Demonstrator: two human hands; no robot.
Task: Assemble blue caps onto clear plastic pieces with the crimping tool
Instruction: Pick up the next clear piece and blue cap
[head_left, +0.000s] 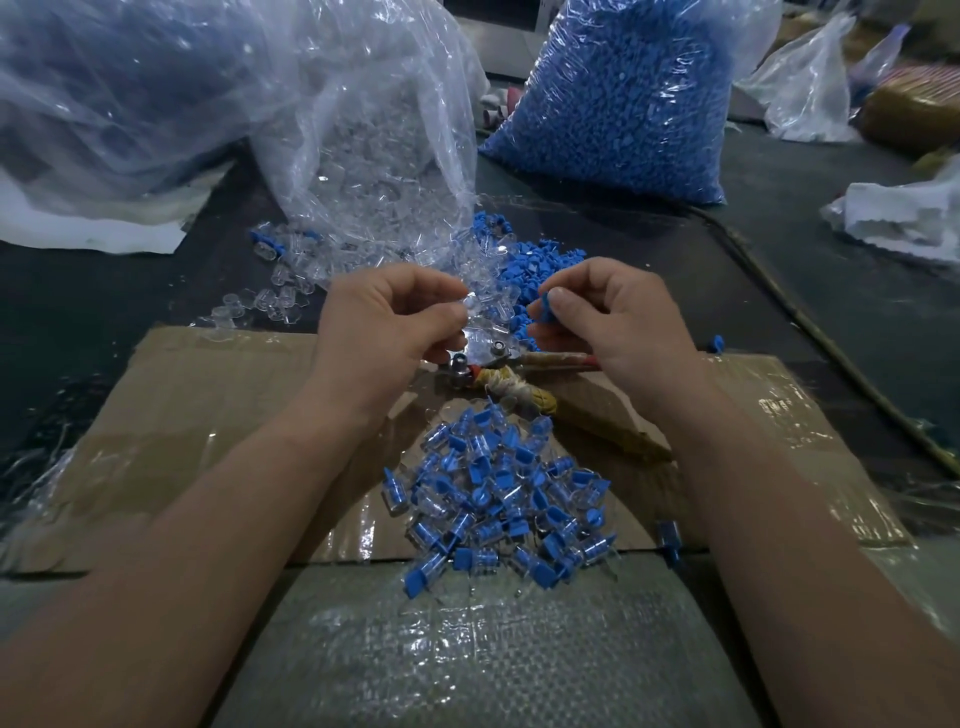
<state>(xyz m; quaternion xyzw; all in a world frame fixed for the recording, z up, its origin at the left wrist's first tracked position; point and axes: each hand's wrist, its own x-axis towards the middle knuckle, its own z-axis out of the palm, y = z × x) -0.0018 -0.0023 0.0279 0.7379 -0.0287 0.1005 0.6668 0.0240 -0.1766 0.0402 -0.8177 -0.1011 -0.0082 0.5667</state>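
Cap (544, 307) pinched by right hand (618, 327) fingers; clear piece (471, 302) pinched by left hand (384, 327) fingers, the two parts just apart above the tool (496, 358). Tool lies on cardboard (208, 400), finished pile (498, 499) nearer. Clear-piece bag (379, 156) and cap bag (623, 104) stand behind on tabletop (104, 312).

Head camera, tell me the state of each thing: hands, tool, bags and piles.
left hand, pinching a clear piece
right hand, pinching a blue cap
crimping tool, lying on the cardboard
clear-piece bag, open, pieces spilling out
blue-cap bag, full, upright
assembled pile, heaped on cardboard
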